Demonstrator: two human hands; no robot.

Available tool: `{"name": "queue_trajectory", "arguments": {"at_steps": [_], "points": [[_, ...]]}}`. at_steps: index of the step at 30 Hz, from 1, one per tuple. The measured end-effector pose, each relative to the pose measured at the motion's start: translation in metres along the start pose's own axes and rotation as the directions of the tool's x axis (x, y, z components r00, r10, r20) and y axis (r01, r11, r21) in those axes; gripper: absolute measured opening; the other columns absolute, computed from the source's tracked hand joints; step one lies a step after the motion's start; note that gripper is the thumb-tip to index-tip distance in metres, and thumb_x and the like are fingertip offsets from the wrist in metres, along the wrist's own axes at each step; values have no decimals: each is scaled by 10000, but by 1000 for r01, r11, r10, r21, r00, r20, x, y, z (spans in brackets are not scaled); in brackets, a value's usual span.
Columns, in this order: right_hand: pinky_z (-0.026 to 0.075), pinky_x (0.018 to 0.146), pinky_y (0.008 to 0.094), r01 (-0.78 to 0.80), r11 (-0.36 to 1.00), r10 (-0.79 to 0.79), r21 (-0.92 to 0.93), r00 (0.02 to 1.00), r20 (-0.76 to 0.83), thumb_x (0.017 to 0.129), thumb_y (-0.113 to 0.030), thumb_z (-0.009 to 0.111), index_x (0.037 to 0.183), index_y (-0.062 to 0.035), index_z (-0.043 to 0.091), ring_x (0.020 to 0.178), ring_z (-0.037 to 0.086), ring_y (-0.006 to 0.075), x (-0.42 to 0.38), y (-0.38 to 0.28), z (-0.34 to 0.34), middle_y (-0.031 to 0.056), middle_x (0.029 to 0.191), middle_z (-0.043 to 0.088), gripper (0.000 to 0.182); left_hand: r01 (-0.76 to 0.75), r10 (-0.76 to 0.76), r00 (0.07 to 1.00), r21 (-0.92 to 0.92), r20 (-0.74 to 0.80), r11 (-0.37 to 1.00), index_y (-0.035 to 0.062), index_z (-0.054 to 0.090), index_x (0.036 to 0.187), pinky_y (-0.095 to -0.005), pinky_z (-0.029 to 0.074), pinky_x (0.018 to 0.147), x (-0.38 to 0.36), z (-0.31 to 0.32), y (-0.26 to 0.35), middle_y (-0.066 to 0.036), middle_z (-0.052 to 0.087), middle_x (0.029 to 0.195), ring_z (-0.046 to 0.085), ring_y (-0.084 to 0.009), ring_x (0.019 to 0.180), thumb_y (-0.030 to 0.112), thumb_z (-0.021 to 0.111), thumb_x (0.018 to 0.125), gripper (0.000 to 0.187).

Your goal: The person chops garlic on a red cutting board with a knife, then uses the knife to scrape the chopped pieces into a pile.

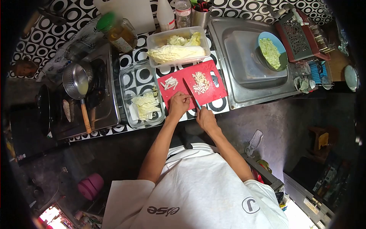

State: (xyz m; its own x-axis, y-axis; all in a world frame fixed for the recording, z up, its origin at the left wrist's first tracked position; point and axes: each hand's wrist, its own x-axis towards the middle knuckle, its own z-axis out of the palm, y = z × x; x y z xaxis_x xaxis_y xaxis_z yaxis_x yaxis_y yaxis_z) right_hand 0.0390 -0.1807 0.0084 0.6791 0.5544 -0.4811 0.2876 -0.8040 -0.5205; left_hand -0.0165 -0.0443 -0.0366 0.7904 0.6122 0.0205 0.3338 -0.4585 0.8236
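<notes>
Your right hand [206, 119] is closed around the blue handle of a knife [191, 92], whose dark blade points away from you across the middle of a red cutting board [182, 74]. Your left hand [178, 105] is curled on the board just left of the blade, fingertips close to it; whether they pinch a piece cannot be told.

The knife should feel light and stiff, best held by its handle, with fingertips tucked back from the edge. The pale vegetable pieces are likely light, crisp and a little slippery when wet, so steady them from above with bent fingers.

Counted: one knife, one board and two piles on it, strips [169, 83] at left and small chopped bits [200, 83] at right, too many to count singly. There are two clear containers: a far tub [206, 42] holding cabbage [176, 54], and a left tray [122, 87] with cut leaves [145, 105]. Far right, one blue bowl [276, 40] holds shredded greens [269, 52].
</notes>
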Motion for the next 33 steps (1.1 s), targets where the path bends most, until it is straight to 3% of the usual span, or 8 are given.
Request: {"name": "queue_trajectory", "arguments": {"at_steps": [4, 10, 21, 31, 33], "points": [[476, 726, 514, 47, 999, -47, 2, 999, -25, 902, -245, 450, 823, 91, 570, 802, 585, 483, 10, -4, -4, 338, 785, 586, 365, 9, -10, 1000, -56, -24, 998, 33, 695, 842, -285, 449, 558, 0, 0, -1, -99, 593, 711, 564, -182, 592, 37, 641, 713, 140], [474, 726, 509, 13, 1000, -15, 19, 996, 90, 905, -256, 448, 744, 85, 583, 815, 573, 491, -12, -12, -25, 341, 796, 583, 401, 47, -49, 998, -74, -31, 996, 21, 685, 822, -287, 453, 559, 3, 2, -4, -104, 593, 683, 572, -180, 591, 53, 665, 711, 117], [459, 734, 541, -68, 998, 68, 5, 996, 62, 910, -279, 443, 919, 68, 541, 824, 570, 500, -36, 11, -7, 334, 795, 586, 361, 30, -32, 999, -70, -24, 997, 20, 682, 813, -293, 448, 548, 3, 2, -3, -109, 576, 693, 568, -185, 577, 39, 658, 713, 106], [456, 734, 540, -35, 999, 35, 5, 999, 40, 910, -270, 436, 920, 66, 535, 824, 573, 493, -3, 2, 1, 333, 813, 586, 350, -14, 15, 1000, -42, 26, 999, 6, 679, 835, -276, 443, 552, 0, -2, -7, -93, 577, 718, 549, -168, 583, 30, 651, 721, 120], [460, 739, 530, 37, 999, -37, 9, 999, 19, 908, -267, 439, 890, 71, 551, 824, 573, 494, 8, 3, 5, 338, 819, 584, 357, -26, 26, 1000, -33, 5, 999, 7, 678, 836, -274, 450, 554, 0, 0, -6, -93, 580, 719, 560, -166, 589, 43, 668, 723, 120]]}}
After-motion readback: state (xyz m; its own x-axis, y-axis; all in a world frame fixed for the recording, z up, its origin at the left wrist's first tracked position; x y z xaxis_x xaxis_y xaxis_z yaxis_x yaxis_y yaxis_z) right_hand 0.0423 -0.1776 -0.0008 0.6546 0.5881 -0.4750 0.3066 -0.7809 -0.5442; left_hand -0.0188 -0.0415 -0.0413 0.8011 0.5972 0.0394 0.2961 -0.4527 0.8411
